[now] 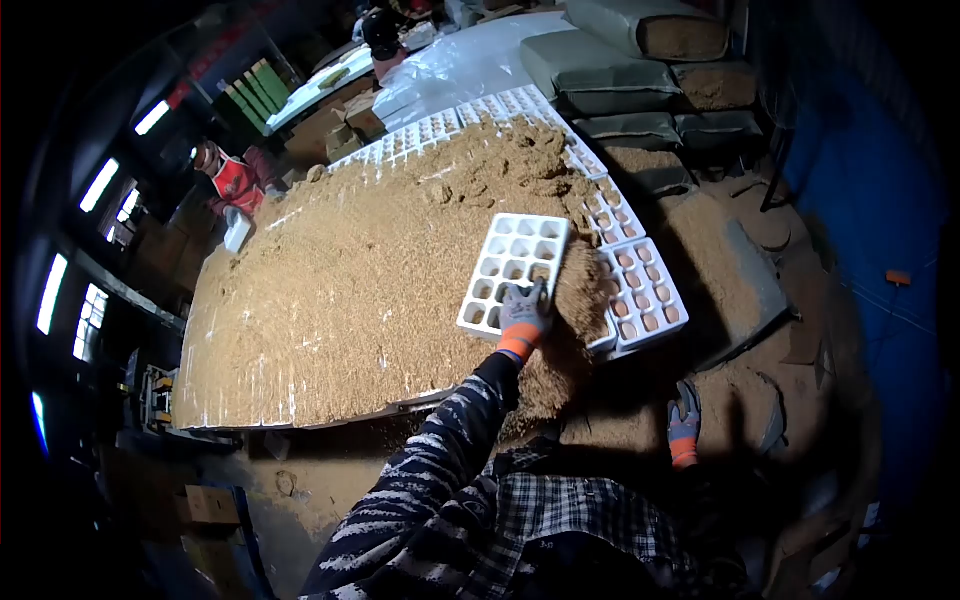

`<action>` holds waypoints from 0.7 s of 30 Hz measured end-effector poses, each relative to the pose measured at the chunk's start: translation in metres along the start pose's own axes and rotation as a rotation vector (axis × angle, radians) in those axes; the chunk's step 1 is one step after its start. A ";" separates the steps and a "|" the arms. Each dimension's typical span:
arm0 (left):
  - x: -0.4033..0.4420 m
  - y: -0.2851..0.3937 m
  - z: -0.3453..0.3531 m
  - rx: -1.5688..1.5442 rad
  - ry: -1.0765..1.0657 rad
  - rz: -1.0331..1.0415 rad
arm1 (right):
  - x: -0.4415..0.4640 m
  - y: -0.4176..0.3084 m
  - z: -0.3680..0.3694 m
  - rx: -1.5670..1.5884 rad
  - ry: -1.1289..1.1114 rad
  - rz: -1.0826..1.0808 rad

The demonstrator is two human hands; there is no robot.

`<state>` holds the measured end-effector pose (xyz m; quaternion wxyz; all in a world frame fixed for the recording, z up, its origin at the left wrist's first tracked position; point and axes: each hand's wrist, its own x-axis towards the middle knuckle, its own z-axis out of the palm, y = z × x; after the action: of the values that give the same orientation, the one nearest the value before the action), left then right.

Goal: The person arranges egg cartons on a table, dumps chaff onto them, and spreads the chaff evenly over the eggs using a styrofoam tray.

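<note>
My left hand [525, 318], in a grey and orange glove, grips a white foam tray [502, 246] with rows of square cells by its near right part. The tray lies over a broad spread of tan, husk-like grains [330, 290], and some grains sit in its cells. Loose grains [580, 290] heap and spill along its right side. To the right, a white foam egg tray [655, 272] holds several brown eggs. My right hand [684, 408], gloved alike, hangs low beyond the table's near edge with fingers stretched out, holding nothing.
Filled sacks [600, 72] are stacked at the back right. An open sack of grains [725, 265] lies to the right. Across the table, a person in a red apron [238, 185] holds a white block-like piece [238, 235]. Clear plastic sheeting [470, 65] covers the far end.
</note>
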<state>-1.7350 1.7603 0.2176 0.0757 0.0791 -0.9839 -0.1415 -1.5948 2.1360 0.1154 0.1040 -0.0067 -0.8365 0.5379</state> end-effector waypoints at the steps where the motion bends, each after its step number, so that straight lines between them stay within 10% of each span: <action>1: 0.009 0.005 -0.001 0.020 -0.064 0.104 | 0.025 -0.021 0.006 -0.152 -0.021 -0.097; 6: 0.037 -0.040 -0.038 -0.022 0.178 0.128 | 0.140 -0.060 0.038 -0.165 0.040 -0.189; 14: 0.128 -0.300 -0.059 0.231 0.244 -0.629 | 0.219 -0.006 0.100 -0.969 0.126 0.172; 21: 0.288 -0.259 -0.030 0.227 0.085 -0.542 | 0.206 -0.041 0.117 -1.122 0.168 0.130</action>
<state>-1.9761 1.4564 0.2069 0.0670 0.3528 -0.9324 -0.0424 -1.8133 2.0387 0.1398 0.1173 -0.1550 -0.9808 0.0143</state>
